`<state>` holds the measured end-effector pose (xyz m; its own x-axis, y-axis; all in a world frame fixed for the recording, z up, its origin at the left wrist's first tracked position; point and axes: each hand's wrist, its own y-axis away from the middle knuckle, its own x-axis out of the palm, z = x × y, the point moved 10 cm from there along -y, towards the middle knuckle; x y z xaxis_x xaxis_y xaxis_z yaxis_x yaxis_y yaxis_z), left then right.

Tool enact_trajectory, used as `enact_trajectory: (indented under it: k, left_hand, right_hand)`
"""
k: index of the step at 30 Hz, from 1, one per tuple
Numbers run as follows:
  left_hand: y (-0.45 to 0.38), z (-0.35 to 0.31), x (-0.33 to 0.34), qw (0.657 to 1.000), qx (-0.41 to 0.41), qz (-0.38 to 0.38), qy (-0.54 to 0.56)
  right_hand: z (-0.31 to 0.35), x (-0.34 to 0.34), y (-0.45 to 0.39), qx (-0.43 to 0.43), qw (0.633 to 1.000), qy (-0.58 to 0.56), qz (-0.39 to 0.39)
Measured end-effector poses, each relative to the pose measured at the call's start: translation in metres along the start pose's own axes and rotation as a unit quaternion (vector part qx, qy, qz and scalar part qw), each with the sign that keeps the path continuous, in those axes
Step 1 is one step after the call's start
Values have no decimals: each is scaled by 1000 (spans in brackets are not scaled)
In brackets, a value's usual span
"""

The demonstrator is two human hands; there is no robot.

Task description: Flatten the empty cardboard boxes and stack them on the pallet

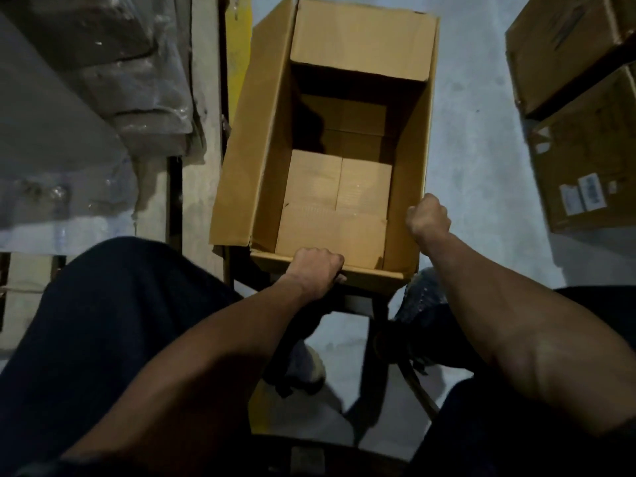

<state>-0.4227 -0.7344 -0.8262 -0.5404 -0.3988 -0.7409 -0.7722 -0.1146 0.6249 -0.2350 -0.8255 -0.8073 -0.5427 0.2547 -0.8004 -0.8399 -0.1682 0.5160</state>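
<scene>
An open, empty brown cardboard box [247, 139] stands on the grey floor in front of me, its top flaps raised and its taped bottom flaps visible inside. My left hand [315, 270] grips the near edge of the box, fingers curled over the rim. My right hand [428, 216] is curled into a fist at the box's right wall near the near corner; I cannot tell whether it pinches the wall edge. No pallet is recognisable in view.
Plastic-wrapped goods [96, 108] are stacked at the left. Sealed cardboard cartons [585, 142] with labels stand at the right. Bare concrete floor [481, 160] lies between box and cartons. A dark metal frame [375, 325] and my legs fill the foreground.
</scene>
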Motion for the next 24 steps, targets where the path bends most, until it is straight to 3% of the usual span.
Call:
enact_trajectory:
  k: [7, 11, 13, 16, 18, 20, 24]
  left_hand:
    - [27, -5, 27, 995, 1, 101, 21]
    - [15, 8, 18, 979, -31, 157, 129]
    - [-1, 19, 0, 970, -44, 148, 190]
    - [-38, 46, -42, 948, -69, 51, 307]
    - [-64, 67, -74, 886, -102, -19, 452]
    - [-84, 88, -103, 778, -154, -85, 603]
    - [-134, 102, -144, 470, -153, -132, 859]
  right_hand:
    - [-18, 13, 39, 17, 1000, -5, 19]
    - [-12, 4, 33, 16, 1000, -18, 9]
    - [-1, -4, 22, 12, 999, -40, 6]
    - [23, -17, -1, 1, 998, -65, -1]
    - [42, -26, -25, -13, 996, -84, -9]
    - [60, -34, -50, -23, 995, -97, -14]
    - [81, -35, -92, -17, 995, -100, 5]
